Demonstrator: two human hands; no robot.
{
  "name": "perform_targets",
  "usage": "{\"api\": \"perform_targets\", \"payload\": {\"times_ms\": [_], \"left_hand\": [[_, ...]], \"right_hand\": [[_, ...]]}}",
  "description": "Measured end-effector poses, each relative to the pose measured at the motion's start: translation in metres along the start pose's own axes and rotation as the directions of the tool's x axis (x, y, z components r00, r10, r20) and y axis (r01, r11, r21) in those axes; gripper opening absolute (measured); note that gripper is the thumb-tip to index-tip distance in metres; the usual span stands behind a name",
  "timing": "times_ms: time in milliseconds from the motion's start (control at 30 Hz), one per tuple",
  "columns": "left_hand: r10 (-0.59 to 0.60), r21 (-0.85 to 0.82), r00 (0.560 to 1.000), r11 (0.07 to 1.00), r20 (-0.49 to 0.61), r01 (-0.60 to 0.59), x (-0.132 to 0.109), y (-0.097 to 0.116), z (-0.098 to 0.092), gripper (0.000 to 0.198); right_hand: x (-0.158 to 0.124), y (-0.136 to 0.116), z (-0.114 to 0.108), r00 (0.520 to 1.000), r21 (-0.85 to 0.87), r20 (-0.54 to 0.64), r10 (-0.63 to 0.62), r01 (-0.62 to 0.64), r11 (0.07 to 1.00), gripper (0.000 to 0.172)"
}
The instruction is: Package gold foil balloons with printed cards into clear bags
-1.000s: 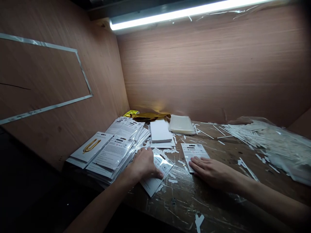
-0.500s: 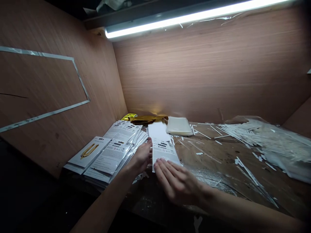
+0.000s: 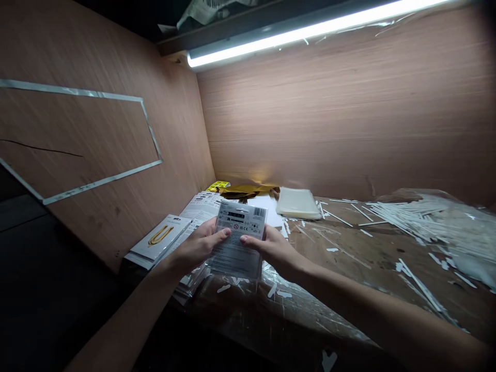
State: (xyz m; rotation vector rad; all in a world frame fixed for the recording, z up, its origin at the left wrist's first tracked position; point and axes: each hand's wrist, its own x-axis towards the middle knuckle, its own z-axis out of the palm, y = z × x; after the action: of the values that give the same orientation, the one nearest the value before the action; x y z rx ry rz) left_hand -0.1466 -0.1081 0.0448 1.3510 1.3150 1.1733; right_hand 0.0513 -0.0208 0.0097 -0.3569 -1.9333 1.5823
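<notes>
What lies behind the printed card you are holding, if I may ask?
A white paper stack sits behind the printed card, with a clear plastic packet beyond it. The card hides the stack's near part.

The left hand [image 3: 197,245] and right hand [image 3: 273,248] grip the sides of a printed card package [image 3: 237,240] at lower centre, thumbs across its face, above a scarred wooden workbench [image 3: 349,253]. More stacked cards [image 3: 158,238] lie just left of the left hand. Toward the back stand clear plastic sleeves [image 3: 296,204] near gold foil [image 3: 248,189], while a plastic bag of white sticks [image 3: 437,222] sprawls at right
</notes>
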Motion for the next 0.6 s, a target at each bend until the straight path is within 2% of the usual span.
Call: {"api": "perform_targets", "payload": {"times_ms": [33, 100, 133, 200, 267, 333, 400, 433, 500, 533, 600], "left_hand": [[0.037, 0.195, 0.996, 0.981, -0.084, -0.020, -0.001, 0.000, -0.006, 0.050], [0.148, 0.540, 0.958, 0.842, -0.246, 0.009, -0.008, -0.001, -0.021, 0.048], [0.197, 0.644, 0.934, 0.764, -0.298, 0.044, -0.014, -0.002, -0.029, 0.046], [0.240, 0.728, 0.908, 0.679, -0.343, 0.096, -0.033, -0.006, -0.045, 0.041], [0.287, 0.802, 0.896, 0.585, -0.340, 0.117, -0.060, -0.014, -0.055, 0.036], [0.352, 0.822, 0.848, 0.547, -0.396, 0.157, -0.089, -0.027, -0.057, 0.032], [0.375, 0.801, 0.788, 0.551, -0.488, 0.234, -0.115, -0.043, -0.053, 0.032], [0.330, 0.765, 0.768, 0.568, -0.549, 0.303, -0.125, -0.051, -0.050, 0.036], [0.179, 0.632, 0.702, 0.623, -0.689, 0.461, -0.138, -0.067, -0.045, 0.047], [0.096, 0.559, 0.671, 0.646, -0.735, 0.520, -0.140, -0.074, -0.043, 0.053], [-0.025, 0.443, 0.621, 0.679, -0.783, 0.586, -0.140, -0.083, -0.040, 0.064]], "right_hand": [[0.006, 0.002, 0.004, 0.999, 0.129, 0.010, 0.032, -0.033, 0.991, 0.050], [0.015, 0.006, 0.009, 0.981, 0.307, -0.082, 0.174, -0.141, 0.941, 0.039], [0.018, 0.008, 0.010, 0.957, 0.346, -0.132, 0.259, -0.200, 0.916, 0.035], [0.021, 0.013, 0.004, 0.889, 0.377, -0.222, 0.400, -0.301, 0.876, 0.028], [0.020, 0.019, -0.007, 0.847, 0.368, -0.275, 0.454, -0.343, 0.864, 0.022], [0.015, 0.022, -0.023, 0.833, 0.352, -0.305, 0.463, -0.353, 0.867, 0.018], [0.007, 0.020, -0.047, 0.847, 0.303, -0.297, 0.442, -0.355, 0.884, 0.018], [0.001, 0.016, -0.063, 0.862, 0.257, -0.281, 0.421, -0.355, 0.899, 0.019], [-0.012, 0.004, -0.100, 0.941, 0.062, -0.170, 0.292, -0.286, 0.956, 0.029], [-0.018, -0.003, -0.120, 0.957, -0.014, -0.113, 0.265, -0.269, 0.963, 0.031], [-0.030, -0.014, -0.158, 0.978, -0.044, -0.074, 0.197, -0.200, 0.979, 0.029]]}}
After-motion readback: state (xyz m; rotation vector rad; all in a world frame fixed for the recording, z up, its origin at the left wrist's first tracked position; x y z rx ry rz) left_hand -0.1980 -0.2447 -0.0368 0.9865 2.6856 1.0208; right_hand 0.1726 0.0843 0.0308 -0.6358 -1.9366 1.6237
